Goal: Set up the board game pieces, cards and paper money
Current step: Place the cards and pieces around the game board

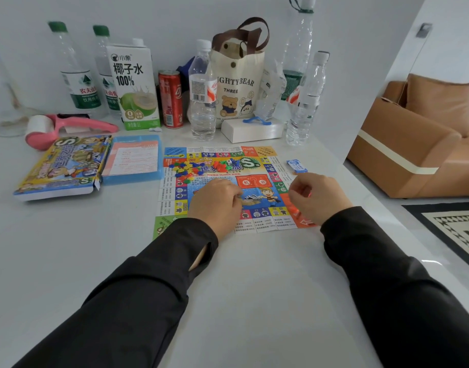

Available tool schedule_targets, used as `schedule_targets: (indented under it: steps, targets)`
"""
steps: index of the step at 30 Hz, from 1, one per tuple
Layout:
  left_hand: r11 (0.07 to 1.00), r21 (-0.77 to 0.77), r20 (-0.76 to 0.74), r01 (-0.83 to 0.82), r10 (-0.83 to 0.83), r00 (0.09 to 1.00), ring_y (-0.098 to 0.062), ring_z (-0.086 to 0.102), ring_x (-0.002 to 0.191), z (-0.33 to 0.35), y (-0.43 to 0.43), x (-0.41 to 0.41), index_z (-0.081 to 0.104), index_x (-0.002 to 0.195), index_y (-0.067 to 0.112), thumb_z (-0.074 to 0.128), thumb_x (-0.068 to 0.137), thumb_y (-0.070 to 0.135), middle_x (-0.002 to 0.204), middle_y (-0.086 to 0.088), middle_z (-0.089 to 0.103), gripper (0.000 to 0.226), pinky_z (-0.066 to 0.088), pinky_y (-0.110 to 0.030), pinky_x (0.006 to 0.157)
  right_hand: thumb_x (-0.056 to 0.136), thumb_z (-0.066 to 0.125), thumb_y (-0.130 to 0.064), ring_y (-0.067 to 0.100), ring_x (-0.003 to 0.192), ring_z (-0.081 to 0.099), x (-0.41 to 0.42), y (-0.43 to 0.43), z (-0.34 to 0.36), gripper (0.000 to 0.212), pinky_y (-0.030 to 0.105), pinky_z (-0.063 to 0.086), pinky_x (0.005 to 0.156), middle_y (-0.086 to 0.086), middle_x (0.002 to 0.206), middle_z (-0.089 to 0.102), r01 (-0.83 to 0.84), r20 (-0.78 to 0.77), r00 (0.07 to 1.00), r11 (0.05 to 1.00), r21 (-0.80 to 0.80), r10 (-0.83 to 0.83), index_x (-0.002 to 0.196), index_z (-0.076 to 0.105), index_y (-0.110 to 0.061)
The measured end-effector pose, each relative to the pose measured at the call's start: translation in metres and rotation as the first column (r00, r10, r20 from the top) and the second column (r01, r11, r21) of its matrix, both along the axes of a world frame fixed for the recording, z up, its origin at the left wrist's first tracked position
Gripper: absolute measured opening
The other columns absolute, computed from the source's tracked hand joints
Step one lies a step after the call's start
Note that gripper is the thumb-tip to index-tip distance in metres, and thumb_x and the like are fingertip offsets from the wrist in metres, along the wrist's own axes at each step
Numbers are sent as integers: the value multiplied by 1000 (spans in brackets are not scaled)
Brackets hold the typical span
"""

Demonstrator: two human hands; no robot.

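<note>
The colourful paper game board lies flat on the white table. A pile of small plastic pieces in several colours sits on its upper left part. My left hand rests on the middle of the board, fingers curled down; anything under the fingertips is hidden. My right hand hovers over the board's right edge, its curled fingers pinching a small red piece. More orange-red pieces lie on the board just under that hand. A small blue card pack lies off the board's right side.
The game box and a blue tray holding a sheet lie left of the board. Bottles, a coconut-water carton, a red can, a bear tote bag and a white box line the wall behind. The table edge runs close on the right.
</note>
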State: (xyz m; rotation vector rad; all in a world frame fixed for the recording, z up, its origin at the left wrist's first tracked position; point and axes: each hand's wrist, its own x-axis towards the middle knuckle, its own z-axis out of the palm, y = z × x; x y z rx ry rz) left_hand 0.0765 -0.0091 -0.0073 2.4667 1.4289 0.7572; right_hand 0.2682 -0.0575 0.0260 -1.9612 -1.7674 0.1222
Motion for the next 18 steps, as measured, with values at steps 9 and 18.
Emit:
schedule_targets:
  steps: [9, 18]
  targets:
    - [928, -308, 631, -208, 363, 685, -17, 62, 94, 12, 8, -13, 70, 94, 14, 45, 89, 6, 96, -3, 69, 26, 51, -32, 87, 86, 54, -14, 18, 68, 51, -41, 14, 13, 12, 22, 40, 62, 2, 74, 58, -131, 1, 991, 959, 251, 135, 76, 59, -9]
    - [870, -452, 747, -197, 490, 450, -9, 60, 70, 14, 18, -22, 66, 97, 12, 41, 91, 2, 83, -1, 65, 27, 44, -7, 43, 87, 50, -14, 18, 81, 54, -80, 70, 3, 12, 28, 45, 72, 3, 86, 60, -78, -82, 993, 993, 94, 86, 88, 62, -10]
